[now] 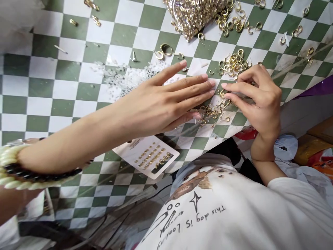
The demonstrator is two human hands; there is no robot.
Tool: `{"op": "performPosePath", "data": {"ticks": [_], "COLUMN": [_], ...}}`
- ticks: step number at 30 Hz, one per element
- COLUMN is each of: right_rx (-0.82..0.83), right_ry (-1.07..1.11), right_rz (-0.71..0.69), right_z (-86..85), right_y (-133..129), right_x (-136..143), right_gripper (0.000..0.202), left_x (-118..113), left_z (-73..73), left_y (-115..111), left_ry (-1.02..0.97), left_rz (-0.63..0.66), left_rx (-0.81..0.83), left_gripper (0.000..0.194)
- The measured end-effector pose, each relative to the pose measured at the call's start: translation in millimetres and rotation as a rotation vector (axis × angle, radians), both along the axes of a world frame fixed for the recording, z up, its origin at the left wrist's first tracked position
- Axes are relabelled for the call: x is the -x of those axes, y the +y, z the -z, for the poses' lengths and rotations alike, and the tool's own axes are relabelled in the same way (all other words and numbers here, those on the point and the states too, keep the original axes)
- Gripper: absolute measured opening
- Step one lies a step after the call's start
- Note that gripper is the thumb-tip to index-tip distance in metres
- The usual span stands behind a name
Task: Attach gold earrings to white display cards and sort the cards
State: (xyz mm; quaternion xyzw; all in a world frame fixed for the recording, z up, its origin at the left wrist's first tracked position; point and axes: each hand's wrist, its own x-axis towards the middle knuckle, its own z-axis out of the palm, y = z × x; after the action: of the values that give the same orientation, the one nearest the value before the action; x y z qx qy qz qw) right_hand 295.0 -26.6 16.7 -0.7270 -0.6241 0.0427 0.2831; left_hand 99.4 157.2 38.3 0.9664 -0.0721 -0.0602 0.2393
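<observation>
My left hand [166, 100] reaches in from the left, back up, its fingers stretched out over the checkered table [100, 34]. Its fingertips lie beside small gold rings and studs. To its right, my right hand [260, 97] is bent in a pinch, with thumb and index fingertip close together at small gold pieces; what lies between them is too small to make out. Below the fingertips is a loose group of gold hoop earrings [210, 113], partly hidden by my left thumb. Another pile of gold earrings [235, 62] lies just above my right hand.
A clear bag of gold pieces [191, 17] is at the top, with more hoops [231, 21] beside it. Small clear bits [117, 81] are scattered left of my left hand. An earring card [148, 156] lies near the table edge, below my left forearm.
</observation>
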Motion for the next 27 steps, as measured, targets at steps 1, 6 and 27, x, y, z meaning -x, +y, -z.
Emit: {"op": "performPosePath", "data": {"ticks": [1, 6, 27], "right_rx": [-0.027, -0.084, -0.376], "right_ry": [0.015, 0.123, 0.22], "right_rz": [0.002, 0.028, 0.369], "right_z": [1.0, 5.6, 17.3], "right_y": [-0.2, -6.1, -4.4], "right_x": [-0.2, -1.4, 7.1], "right_gripper": [0.012, 0.007, 0.021], "left_x": [1.0, 13.0, -11.5], "left_z": [-0.4, -0.4, 11.1], "left_y": [2.2, 12.8, -2.8], "left_ry": [0.004, -0.074, -0.056], "left_rz": [0.007, 0.045, 0.132], "left_rx": [0.01, 0.041, -0.11], "left_gripper": [0.05, 0.051, 0.055]}}
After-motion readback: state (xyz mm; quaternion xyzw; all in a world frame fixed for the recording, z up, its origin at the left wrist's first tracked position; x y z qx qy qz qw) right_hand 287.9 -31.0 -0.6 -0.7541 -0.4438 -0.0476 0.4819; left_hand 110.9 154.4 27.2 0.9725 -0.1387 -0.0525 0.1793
